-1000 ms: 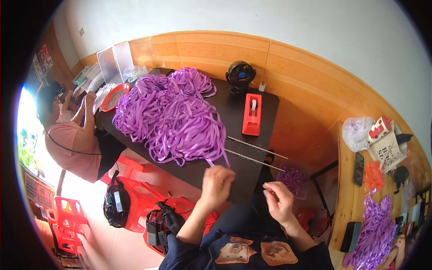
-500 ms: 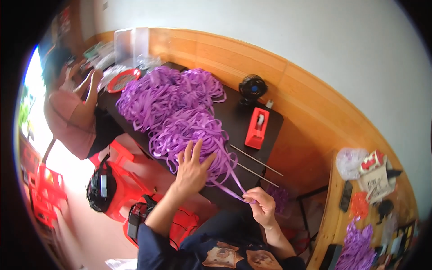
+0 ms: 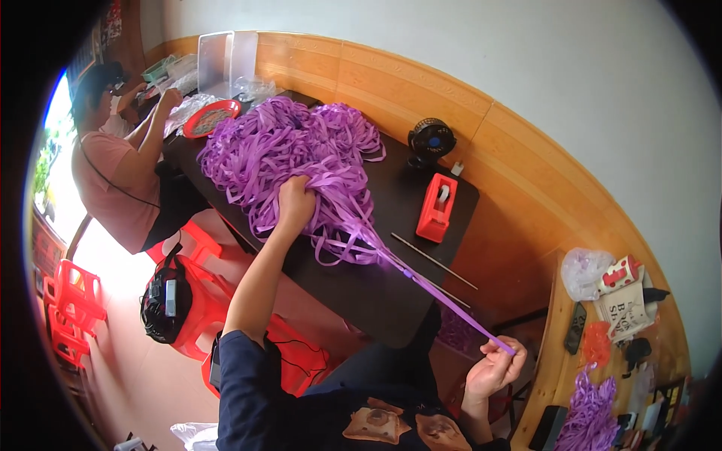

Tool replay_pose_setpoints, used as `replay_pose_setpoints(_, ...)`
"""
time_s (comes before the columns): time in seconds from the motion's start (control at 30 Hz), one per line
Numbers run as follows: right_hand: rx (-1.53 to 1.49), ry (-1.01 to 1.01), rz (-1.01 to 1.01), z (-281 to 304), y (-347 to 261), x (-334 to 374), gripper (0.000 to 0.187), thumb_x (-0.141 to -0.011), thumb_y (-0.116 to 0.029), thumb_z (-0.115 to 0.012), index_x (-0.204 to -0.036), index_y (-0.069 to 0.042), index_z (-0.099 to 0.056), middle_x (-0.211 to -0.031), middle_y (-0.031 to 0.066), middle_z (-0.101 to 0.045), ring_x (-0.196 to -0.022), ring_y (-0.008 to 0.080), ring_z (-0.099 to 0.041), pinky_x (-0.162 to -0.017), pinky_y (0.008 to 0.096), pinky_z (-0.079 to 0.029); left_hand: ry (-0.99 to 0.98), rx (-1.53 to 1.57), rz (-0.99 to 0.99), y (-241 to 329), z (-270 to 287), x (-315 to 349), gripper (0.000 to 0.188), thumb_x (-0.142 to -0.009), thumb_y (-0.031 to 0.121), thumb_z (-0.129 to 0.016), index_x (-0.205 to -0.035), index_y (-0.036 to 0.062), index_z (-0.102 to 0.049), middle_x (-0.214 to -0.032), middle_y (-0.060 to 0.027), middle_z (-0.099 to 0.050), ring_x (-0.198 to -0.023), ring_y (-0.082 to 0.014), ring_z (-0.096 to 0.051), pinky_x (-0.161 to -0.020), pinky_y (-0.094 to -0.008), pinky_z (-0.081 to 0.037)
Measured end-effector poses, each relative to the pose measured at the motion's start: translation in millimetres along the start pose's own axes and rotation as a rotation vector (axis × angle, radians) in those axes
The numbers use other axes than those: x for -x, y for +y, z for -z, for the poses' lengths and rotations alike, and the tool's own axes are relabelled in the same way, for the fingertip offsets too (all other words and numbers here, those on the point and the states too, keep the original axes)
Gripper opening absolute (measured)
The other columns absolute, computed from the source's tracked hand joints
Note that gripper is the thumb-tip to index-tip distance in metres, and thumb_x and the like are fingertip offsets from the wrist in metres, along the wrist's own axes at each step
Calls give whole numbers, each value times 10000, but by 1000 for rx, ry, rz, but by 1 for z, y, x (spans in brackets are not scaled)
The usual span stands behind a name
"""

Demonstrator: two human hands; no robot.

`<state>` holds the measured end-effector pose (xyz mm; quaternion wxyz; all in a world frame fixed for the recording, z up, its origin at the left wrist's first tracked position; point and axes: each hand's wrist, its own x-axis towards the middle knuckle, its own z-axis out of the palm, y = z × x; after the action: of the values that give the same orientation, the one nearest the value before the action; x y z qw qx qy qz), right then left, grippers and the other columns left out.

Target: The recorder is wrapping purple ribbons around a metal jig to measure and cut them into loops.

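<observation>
A large heap of purple ribbons [image 3: 278, 143] spreads over the dark table, its near part drawn out toward my right. My left hand [image 3: 298, 203] is closed on ribbons at the heap's near side, its fingertips partly sunk among the loops. Off the table's right end, my right hand [image 3: 495, 368] pinches the end of a purple ribbon strand [image 3: 451, 302]. That strand runs taut from the heap past the table edge, with several ribbons bunched together where it leaves the pile.
Beyond the strand are two thin metal rods [image 3: 432, 259], a red tape dispenser [image 3: 436, 207] and a black fan [image 3: 431, 140]. A wooden side table [image 3: 545, 376] at right holds more purple ribbons [image 3: 590, 412]. At far left a person [image 3: 120, 180] sits by a red plate [image 3: 211, 118]; red stools [image 3: 199, 316] stand nearer.
My right hand has pulled the ribbon strand out to the right and toward me, stretching it taut. My left hand has moved farther into the heap and closed on ribbons.
</observation>
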<state>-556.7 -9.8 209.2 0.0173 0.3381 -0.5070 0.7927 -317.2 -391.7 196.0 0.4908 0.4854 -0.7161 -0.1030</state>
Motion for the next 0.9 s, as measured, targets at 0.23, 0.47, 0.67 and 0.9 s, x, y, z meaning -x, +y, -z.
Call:
replay_pose_setpoints(0.23,-30,163,-168,21,6,3,77,-949,-127,-490,-916,-68,-526,-762,40,-578,-611,84,-514,-504,201,-395,117,106,135,-10,7,-23,196,-740,59,-510,-834,-48,-645,-738,-259,-619,-707,-368,-645,-643,-416,-462)
replay_pose_setpoints(0.47,-394,240,-473,52,27,-9,47,-941,-166,-554,-968,-128,-558,-737,-14,-601,-666,80,-584,-514,194,-409,365,270,181,-28,17,-61,185,-726,37,-464,-770,-81,-599,-560,-161,-532,-560,-136,-467,-555,-369,-391)
replay_pose_setpoints(0.67,-84,199,-308,87,29,-14,93,-922,-171,-603,-943,-82,-588,-746,57,-636,-641,106,-608,-485,204,-433,330,180,129,-36,22,-66,222,-758,55,-464,-857,-54,-630,-693,-159,-629,-653,-214,-578,-627,-373,-435)
replay_pose_setpoints(0.9,311,-148,-102,36,-4,-23,128,-941,-29,-526,-981,27,-633,-887,97,-665,-623,94,-597,-538,196,-482,-358,-389,-316,99,36,1,420,-727,238,-724,-1093,47,-646,-1090,-166,-588,-1077,-348,-526,-868,-439,-427)
